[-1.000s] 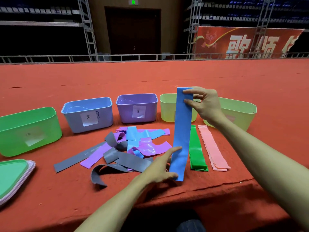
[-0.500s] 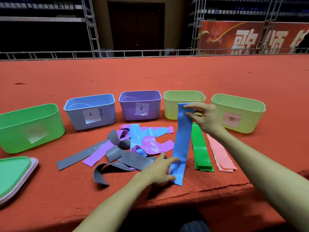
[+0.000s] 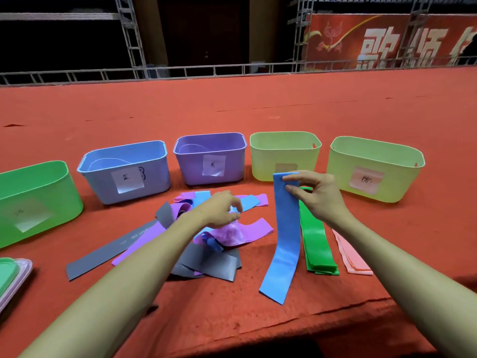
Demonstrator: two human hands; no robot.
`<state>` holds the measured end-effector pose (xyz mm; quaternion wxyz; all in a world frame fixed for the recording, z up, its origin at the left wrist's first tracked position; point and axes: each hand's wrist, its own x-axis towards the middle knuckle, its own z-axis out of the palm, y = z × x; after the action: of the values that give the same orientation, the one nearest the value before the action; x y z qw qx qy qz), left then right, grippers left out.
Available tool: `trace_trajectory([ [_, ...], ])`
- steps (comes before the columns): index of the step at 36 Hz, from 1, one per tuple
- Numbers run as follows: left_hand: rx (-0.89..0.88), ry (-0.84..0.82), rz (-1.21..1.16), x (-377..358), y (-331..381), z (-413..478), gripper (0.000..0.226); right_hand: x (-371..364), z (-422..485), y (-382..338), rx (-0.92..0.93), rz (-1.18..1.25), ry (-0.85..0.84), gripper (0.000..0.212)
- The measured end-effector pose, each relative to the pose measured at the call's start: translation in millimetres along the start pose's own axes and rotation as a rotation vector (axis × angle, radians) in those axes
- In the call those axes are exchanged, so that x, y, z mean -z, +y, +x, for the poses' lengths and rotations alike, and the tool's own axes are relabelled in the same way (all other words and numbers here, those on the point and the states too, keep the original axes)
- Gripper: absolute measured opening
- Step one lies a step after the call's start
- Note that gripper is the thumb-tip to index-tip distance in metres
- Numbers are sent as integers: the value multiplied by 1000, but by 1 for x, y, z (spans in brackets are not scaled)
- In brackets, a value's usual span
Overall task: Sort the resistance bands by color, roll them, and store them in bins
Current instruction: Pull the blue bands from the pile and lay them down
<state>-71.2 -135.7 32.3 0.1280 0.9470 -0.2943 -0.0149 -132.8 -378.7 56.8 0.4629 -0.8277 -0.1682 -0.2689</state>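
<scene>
Five bins (image 3: 191, 169) in a row; right hand (image 3: 318, 200) pinches one blue band (image 3: 286, 228).

Red carpeted platform (image 3: 232, 104): five bins (image 3: 191, 174) in row, bands (image 3: 144, 239) in front, lids (image 3: 10, 277) left.

Blue band (image 3: 284, 241) held upright beside green stack (image 3: 316, 241); mixed pile (image 3: 206, 264) left; 5 bins (image 3: 210, 140) behind.

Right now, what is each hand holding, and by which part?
The right hand pinches the long blue rubber resistance band at its top end. The left hand curls over the mixed pile of bands; whether it grips one is unclear.
</scene>
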Motion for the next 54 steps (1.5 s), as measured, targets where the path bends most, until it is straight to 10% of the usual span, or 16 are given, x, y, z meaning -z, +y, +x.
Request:
trace_trajectory([
  [23,-323,-203,126,-51,-56,155,14,-24,5,88,-100,3,-25,28],
  [54,-59,416,-97,89,-10,22,14,-22,21,-47,70,181,22,37],
])
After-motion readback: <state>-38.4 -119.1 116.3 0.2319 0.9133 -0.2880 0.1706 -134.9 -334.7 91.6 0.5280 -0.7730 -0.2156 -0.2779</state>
